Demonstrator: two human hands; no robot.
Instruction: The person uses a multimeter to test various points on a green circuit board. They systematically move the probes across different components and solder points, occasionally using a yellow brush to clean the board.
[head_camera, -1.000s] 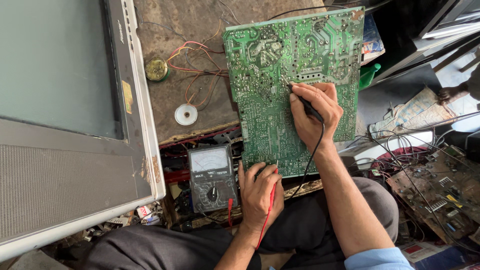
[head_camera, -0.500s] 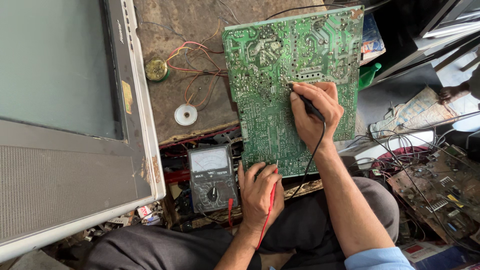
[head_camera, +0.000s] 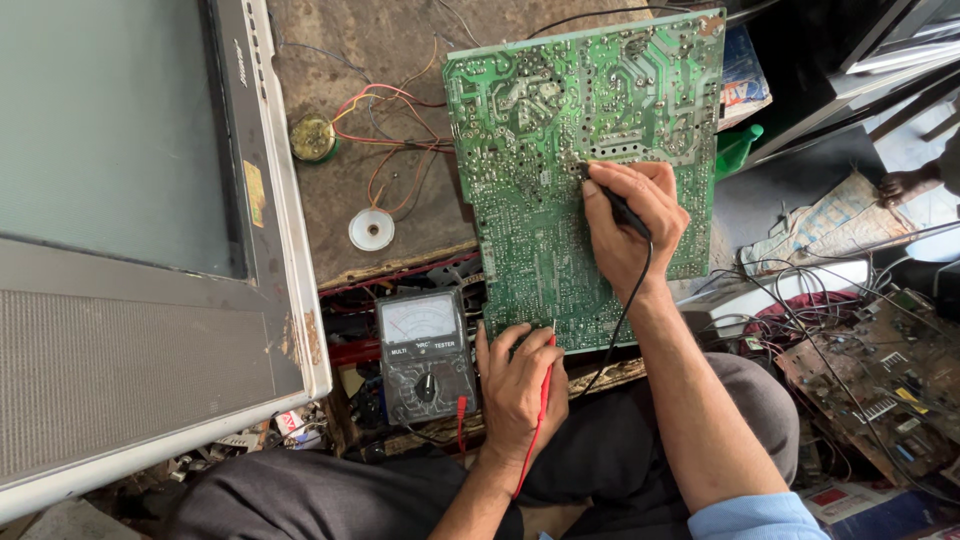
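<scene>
A large green circuit board (head_camera: 540, 140) lies solder side up in front of me. My right hand (head_camera: 630, 225) grips a black test probe (head_camera: 608, 198) like a pen, its tip touching the board near the middle. My left hand (head_camera: 515, 385) holds a red test probe (head_camera: 545, 375) against the board's near edge. An analog multimeter (head_camera: 425, 355) with a dial and needle scale sits just left of my left hand, its red and black leads running to the probes.
A grey old-style television (head_camera: 130, 250) stands at left. A brass disc (head_camera: 313, 138) and a white disc (head_camera: 371, 230) lie on the worn brown bench among red wires. Another circuit board (head_camera: 880, 385) and tangled cables fill the right side.
</scene>
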